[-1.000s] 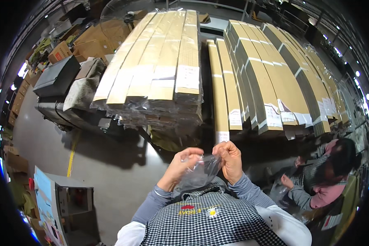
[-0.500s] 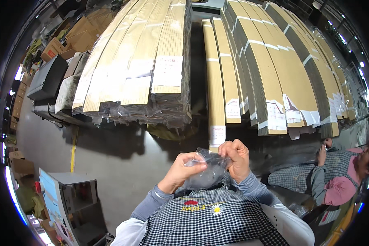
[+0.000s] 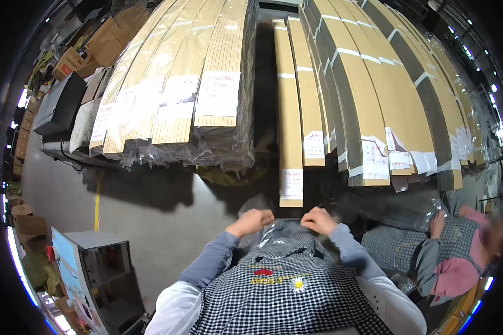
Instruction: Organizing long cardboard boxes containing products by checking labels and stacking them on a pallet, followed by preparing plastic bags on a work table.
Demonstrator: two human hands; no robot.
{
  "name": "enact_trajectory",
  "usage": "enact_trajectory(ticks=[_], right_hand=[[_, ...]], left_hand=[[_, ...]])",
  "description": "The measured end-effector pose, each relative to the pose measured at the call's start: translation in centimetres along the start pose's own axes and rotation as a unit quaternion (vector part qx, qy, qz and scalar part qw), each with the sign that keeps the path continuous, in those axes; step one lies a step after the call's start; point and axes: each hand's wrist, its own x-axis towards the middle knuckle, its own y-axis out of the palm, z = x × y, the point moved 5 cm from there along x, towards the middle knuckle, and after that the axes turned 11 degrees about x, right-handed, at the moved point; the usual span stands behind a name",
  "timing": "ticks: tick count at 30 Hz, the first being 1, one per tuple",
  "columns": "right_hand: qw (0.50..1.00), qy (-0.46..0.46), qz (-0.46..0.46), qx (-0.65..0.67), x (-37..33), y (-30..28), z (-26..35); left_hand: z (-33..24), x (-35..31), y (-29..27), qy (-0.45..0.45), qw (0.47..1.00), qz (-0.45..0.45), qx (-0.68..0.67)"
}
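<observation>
both hands grip a clear bag at the chest

low in the middle of the frame, the left hand point(image 3: 251, 221) and right hand point(image 3: 317, 220) are each curled into a fist on the upper edge of a clear plastic bag point(image 3: 283, 234), one hand on each side. the bag is stretched between them, just above the checked apron point(image 3: 285, 290) at the bottom centre.

across the top of the frame lie long bundles of wooden slats point(image 3: 207, 84) wrapped in film, with white labels point(image 3: 218, 92) on their near ends. at lower right another person point(image 3: 447, 251) in a checked apron sits by the floor. a grey cabinet point(image 3: 95, 262) stands at lower left on the concrete floor point(image 3: 151, 212).
</observation>
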Motion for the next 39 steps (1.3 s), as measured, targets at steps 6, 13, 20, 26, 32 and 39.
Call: enact_trajectory(ticks=[6, 13, 20, 26, 32, 39], right_hand=[[0.992, -0.086, -0.082, -0.041, 4.2, -1.3, -2.1], [0.891, 0.06, -0.341, 0.295, 5.5, -1.0, -3.7], [0.861, 0.043, -0.411, 0.295, 9.7, -1.9, -5.8], [0.852, 0.063, -0.431, 0.289, 8.4, -0.5, -7.3], [0.901, -0.02, -0.392, 0.186, 9.8, -2.9, -4.7], [0.822, -0.015, -0.45, 0.35, 10.4, -3.5, -6.5]], left_hand=[[1.8, 6.1, 1.2, 0.027, 0.96, -0.057, 0.272], [3.3, 8.2, -1.9, 0.026, 0.992, -0.098, -0.076], [5.8, 12.1, -2.2, -0.103, 0.983, -0.147, 0.031], [2.2, 8.7, 0.8, -0.052, 0.993, -0.072, 0.073], [6.0, 8.7, 0.6, -0.016, 0.971, -0.211, 0.113], [2.9, 12.7, -4.4, -0.075, 0.959, -0.264, 0.067]])
